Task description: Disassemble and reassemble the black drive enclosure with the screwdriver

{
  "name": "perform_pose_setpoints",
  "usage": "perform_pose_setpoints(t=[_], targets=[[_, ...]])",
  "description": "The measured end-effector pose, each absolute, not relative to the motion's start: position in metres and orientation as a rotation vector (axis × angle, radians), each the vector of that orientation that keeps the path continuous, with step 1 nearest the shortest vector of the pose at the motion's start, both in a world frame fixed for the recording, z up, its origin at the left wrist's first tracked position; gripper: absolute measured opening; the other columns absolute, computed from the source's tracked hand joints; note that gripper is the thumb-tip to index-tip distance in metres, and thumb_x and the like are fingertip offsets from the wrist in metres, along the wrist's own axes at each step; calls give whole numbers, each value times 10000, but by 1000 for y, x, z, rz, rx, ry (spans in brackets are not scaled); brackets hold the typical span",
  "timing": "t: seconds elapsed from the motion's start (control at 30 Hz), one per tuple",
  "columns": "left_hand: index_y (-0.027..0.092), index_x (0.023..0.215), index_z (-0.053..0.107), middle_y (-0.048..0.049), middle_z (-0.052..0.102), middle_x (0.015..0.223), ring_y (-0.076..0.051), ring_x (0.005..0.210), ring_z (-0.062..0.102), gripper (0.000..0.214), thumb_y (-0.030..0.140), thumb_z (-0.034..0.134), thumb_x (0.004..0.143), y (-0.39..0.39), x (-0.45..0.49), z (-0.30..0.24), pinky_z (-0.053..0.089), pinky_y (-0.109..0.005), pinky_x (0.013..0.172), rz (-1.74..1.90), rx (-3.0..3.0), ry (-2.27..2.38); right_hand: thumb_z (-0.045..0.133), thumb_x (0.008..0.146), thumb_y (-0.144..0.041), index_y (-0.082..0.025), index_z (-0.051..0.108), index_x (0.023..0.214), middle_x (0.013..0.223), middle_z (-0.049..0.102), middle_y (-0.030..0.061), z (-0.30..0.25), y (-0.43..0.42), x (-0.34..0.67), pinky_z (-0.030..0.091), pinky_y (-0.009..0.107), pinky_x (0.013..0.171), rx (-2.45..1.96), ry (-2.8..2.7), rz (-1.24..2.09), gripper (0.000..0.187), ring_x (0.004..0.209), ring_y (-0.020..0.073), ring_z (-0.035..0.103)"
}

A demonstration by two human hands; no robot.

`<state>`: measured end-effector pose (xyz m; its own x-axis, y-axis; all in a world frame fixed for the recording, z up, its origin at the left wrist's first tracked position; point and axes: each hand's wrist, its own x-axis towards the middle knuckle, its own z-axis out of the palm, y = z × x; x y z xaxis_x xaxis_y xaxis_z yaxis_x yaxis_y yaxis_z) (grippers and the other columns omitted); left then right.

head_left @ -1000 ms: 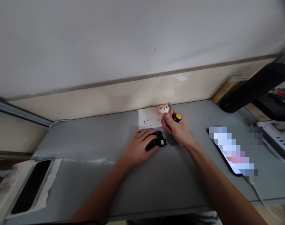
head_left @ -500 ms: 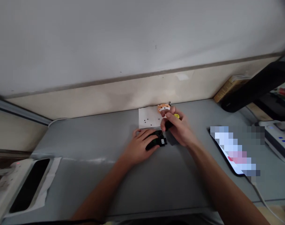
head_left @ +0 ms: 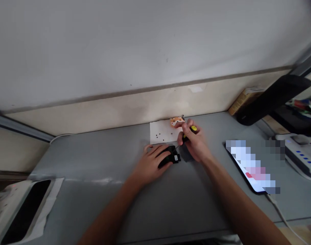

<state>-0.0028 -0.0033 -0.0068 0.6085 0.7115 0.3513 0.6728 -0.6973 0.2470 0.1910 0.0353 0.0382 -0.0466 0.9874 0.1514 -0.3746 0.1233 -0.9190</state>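
My left hand (head_left: 151, 161) lies over a small black device (head_left: 170, 155) on the grey table (head_left: 99, 177), fingers curled around its left side and holding it down. My right hand (head_left: 195, 143) is closed around a screwdriver with a yellow-capped black handle (head_left: 191, 131); its thin shaft slants down-left to the top of the black device. Just behind the device lies a white sheet of paper (head_left: 160, 132) with several tiny dark screws on it. At the paper's far right corner sits a small orange and white animal-face figure (head_left: 177, 120).
A phone with a lit screen (head_left: 252, 165) lies to the right, a cable running from it toward me. A black monitor base (head_left: 273, 98), a cardboard box (head_left: 240, 100) and a white power strip (head_left: 300, 156) stand at right. A white device with a dark window (head_left: 19, 207) sits at lower left.
The view has shifted slightly downward and leftward. My right hand has turned the screwdriver a little in place on the device. My left hand has stayed on the device.
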Motion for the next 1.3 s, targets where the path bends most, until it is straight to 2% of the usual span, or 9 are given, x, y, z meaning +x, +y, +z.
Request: perform_pose_setpoints(t=[0.1, 0.23, 0.43, 0.63, 0.7, 0.87, 1.03, 1.17, 1.3], targets=[[249, 1160, 665, -74, 694, 1317, -244, 1204, 639, 218, 381, 564, 1019, -3, -2, -7, 397, -459, 1084, 640, 2666, 1200, 706, 820, -653, -242, 379, 713, 653, 568, -63, 37, 35, 189, 368, 246, 447, -856, -1107, 1197, 536, 412, 69, 441], [256, 1154, 661, -65, 682, 1340, -245, 1224, 626, 217, 395, 564, 1019, -3, -2, -8, 393, -467, 1081, 624, 2641, 1198, 474, 918, -744, -253, 597, 856, 609, 472, -44, 41, 34, 185, 396, 272, 472, -752, -1069, 1287, 510, 473, 115, 444], [266, 1154, 677, -61, 689, 1332, -251, 1210, 630, 220, 398, 565, 1019, -2, -2, -11, 396, -468, 1068, 669, 2668, 1203, 770, 777, -617, -233, 550, 725, 812, 561, -17, 42, 30, 178, 430, 261, 532, -747, -949, 1256, 445, 573, 90, 521], [268, 1166, 683, -63, 683, 1344, -242, 1224, 625, 238, 407, 550, 1025, -2, -3, -10, 386, -462, 1086, 642, 2652, 1204, 612, 848, -730, -235, 467, 678, 547, 420, -65, 39, 28, 174, 296, 260, 425, -802, -1043, 1231, 543, 427, 87, 368], [269, 1167, 688, -70, 684, 1340, -247, 1222, 626, 239, 406, 560, 1018, -2, -3, -10, 392, -464, 1085, 641, 2659, 1207, 534, 864, -772, -238, 563, 758, 569, 424, -53, 43, 29, 174, 341, 266, 445, -760, -973, 1332, 545, 464, 105, 384], [263, 1158, 698, -80, 699, 1314, -261, 1202, 638, 234, 400, 582, 1009, -2, -3, -11, 411, -479, 1061, 686, 2687, 1209, 751, 719, -715, -235, 577, 782, 810, 573, -13, 47, 32, 180, 512, 276, 641, -789, -889, 1338, 514, 672, 125, 602], [269, 1163, 696, -73, 695, 1324, -253, 1221, 630, 229, 395, 573, 1017, -3, -3, -9, 404, -475, 1074, 658, 2698, 1205, 680, 843, -646, -235, 453, 722, 638, 558, -57, 38, 31, 183, 465, 267, 555, -949, -1162, 1112, 484, 483, 95, 526], [265, 1153, 700, -72, 699, 1311, -259, 1210, 633, 224, 394, 583, 1012, -4, -2, -9, 407, -479, 1072, 670, 2712, 1220, 533, 960, -578, -238, 527, 793, 670, 574, -15, 36, 30, 187, 439, 292, 634, -1141, -1402, 724, 379, 632, 149, 552], [250, 1144, 696, -83, 706, 1290, -264, 1182, 640, 239, 403, 560, 1020, -4, -2, -8, 409, -481, 1062, 663, 2746, 1220, 525, 960, -560, -232, 582, 806, 598, 548, -18, 39, 31, 199, 355, 294, 567, -1336, -1498, 543, 367, 554, 154, 488]])
